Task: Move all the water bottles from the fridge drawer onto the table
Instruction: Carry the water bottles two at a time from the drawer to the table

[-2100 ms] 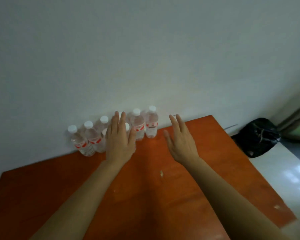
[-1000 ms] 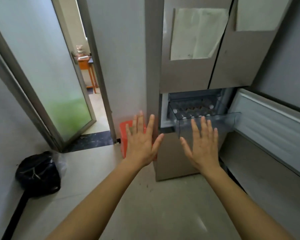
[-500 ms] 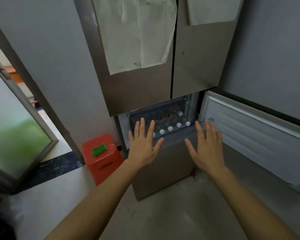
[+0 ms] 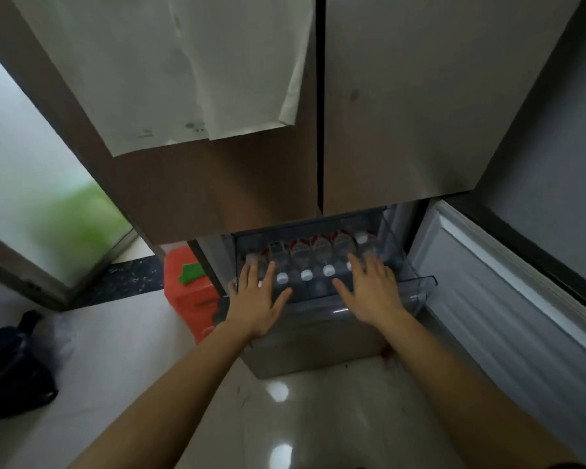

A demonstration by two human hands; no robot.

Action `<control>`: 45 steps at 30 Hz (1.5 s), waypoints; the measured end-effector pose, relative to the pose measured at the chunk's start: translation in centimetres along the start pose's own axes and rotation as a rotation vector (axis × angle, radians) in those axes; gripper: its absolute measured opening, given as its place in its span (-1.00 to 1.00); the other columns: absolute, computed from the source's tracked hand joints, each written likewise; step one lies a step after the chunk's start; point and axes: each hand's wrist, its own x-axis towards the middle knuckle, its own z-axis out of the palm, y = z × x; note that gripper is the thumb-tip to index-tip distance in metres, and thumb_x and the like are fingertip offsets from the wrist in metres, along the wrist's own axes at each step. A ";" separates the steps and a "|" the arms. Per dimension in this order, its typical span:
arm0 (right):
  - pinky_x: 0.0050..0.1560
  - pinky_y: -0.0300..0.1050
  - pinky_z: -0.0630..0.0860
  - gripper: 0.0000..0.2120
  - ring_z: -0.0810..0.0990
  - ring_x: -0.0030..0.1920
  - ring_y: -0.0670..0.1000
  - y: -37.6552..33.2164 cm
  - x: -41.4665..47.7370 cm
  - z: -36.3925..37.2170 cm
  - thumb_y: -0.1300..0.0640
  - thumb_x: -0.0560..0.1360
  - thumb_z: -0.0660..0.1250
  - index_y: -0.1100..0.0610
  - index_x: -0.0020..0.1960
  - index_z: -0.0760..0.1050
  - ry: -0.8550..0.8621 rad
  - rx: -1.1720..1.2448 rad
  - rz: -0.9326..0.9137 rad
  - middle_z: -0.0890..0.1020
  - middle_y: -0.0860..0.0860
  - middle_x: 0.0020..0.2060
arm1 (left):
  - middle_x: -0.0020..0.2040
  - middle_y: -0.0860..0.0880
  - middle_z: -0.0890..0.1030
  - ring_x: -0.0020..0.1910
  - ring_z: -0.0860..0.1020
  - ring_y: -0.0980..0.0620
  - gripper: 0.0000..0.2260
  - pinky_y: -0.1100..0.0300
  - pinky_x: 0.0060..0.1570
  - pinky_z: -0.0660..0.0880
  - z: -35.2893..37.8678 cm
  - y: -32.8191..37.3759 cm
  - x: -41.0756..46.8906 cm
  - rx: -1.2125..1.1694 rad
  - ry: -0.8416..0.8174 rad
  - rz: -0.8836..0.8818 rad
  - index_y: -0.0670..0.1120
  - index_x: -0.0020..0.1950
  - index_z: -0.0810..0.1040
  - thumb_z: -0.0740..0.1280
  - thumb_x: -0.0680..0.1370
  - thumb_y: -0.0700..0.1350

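Nearer drawer (image 4: pixel 418 288) now, left hand (image 4: pixel 256 301), right hand (image 4: pixel 372 294), spread, empty; bottles (image 4: pixel 319 252) flat, caps (image 4: pixel 306 275) toward drawer front.

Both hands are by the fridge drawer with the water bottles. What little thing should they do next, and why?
Probably lower both hands and grip a bottle each. The left hand and right hand are open and hold nothing, over the open fridge drawer, where water bottles lie in a row, white caps toward the person.
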 end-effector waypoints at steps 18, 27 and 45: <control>0.11 -0.05 0.43 -0.51 0.49 0.30 0.18 0.3 13.9 6.2 -0.02 0.59 0.29 -0.03 0.49 0.33 -0.547 0.186 -0.034 0.44 0.12 0.42 | 0.59 -0.24 0.02 0.55 0.06 -0.27 -0.41 -0.19 0.46 0.18 5.0 0.6 11.7 0.109 -0.405 0.073 0.10 0.61 0.07 0.16 0.63 0.20; 0.39 0.14 0.40 -0.32 0.34 0.46 0.23 -0.1 15.4 9.0 0.01 0.58 0.31 -0.08 0.62 0.08 -0.690 0.083 -0.006 0.22 0.15 0.55 | 0.53 -0.20 0.27 0.46 0.32 -0.23 -0.44 -0.04 0.41 0.35 6.8 -0.6 14.0 -0.254 -0.518 -0.099 0.11 0.58 0.19 0.25 0.60 0.12; -0.05 -0.09 0.47 -0.81 0.56 0.12 0.16 -1.1 8.8 3.3 -0.04 0.51 0.34 -0.13 0.12 0.53 -0.343 0.163 -0.022 0.60 0.06 0.13 | 0.12 -0.22 0.54 0.12 0.50 -0.25 -0.70 -0.06 0.01 0.53 1.0 1.9 6.3 -0.261 0.052 -0.078 -0.05 0.21 0.46 0.38 0.51 -0.05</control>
